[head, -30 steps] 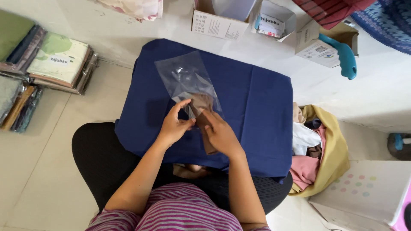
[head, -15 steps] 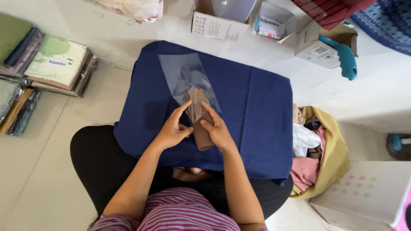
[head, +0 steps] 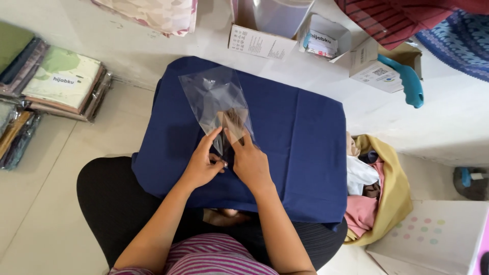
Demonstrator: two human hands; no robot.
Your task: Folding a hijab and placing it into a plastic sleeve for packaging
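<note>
Brown cloth point(head: 232, 122) now slid inside clear bag point(head: 214, 97), both hands point(head: 226, 160) pinching its mouth (seemingly), on blue cloth point(head: 300, 137)

Bright daylight, soft shadows (sharp focus)

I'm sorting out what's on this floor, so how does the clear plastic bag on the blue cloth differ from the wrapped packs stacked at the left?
The clear plastic bag lies single and loose on the blue cloth, both hands on its lower end; the wrapped packs sit stacked, untouched. The bag is mostly see-through with only a small brown item partly inside; the packs are filled with folded green and dark fabric. Both are transparent wrapping.
</note>
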